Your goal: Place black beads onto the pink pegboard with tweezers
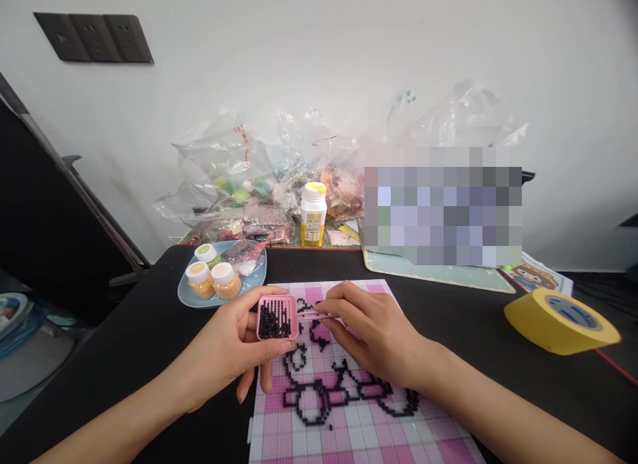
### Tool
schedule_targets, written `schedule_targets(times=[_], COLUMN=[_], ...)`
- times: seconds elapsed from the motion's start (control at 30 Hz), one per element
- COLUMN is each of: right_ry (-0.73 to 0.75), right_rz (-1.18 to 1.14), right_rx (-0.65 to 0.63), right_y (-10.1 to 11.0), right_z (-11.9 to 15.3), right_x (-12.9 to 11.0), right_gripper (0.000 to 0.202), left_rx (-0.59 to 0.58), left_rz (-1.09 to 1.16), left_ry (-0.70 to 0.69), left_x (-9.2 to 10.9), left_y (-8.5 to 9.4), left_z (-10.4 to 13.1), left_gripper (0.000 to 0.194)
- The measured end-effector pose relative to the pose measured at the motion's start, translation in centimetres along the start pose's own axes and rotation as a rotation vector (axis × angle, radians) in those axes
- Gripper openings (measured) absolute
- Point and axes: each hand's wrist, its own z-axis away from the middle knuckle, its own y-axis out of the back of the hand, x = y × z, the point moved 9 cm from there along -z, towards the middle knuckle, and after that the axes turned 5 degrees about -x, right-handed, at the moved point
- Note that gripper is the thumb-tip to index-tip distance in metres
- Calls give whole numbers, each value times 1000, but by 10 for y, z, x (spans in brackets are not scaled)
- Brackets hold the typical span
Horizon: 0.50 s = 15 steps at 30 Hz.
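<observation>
My left hand (239,338) grips a small pink square tray (277,298) by its sides, above the pegboard. Black beads (273,323) fill its lower left, and some stand in rows in its grooves. Between thumb and fingers, my right hand (371,324) holds thin pink tweezers (323,315), their tips pointing left beside the tray. Below both hands lies a pink, white and lilac checked pegboard (356,434), with black beads set on it in outlines. Part of the pattern is hidden under my right hand.
A blue plate (184,296) at the left carries small bead jars (227,284) and a bag. Behind stand a white-and-yellow bottle (314,215) and clear plastic bags (224,158). Yellow tape (545,321) lies right, near a light board (438,274); a pixelated patch hides what is above it.
</observation>
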Motion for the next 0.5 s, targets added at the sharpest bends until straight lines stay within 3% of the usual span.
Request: schedule_targets(times=[0.5], right_ry=[22], right_rz=[-3], right_rx=[-2], right_y=[-1], right_z=[-1], right_x=[-2], right_gripper=[19], left_rx=[-40], left_rz=[-6], left_ry=[13], left_x=[-3], left_y=[-2], left_z=[0], left_gripper=[58])
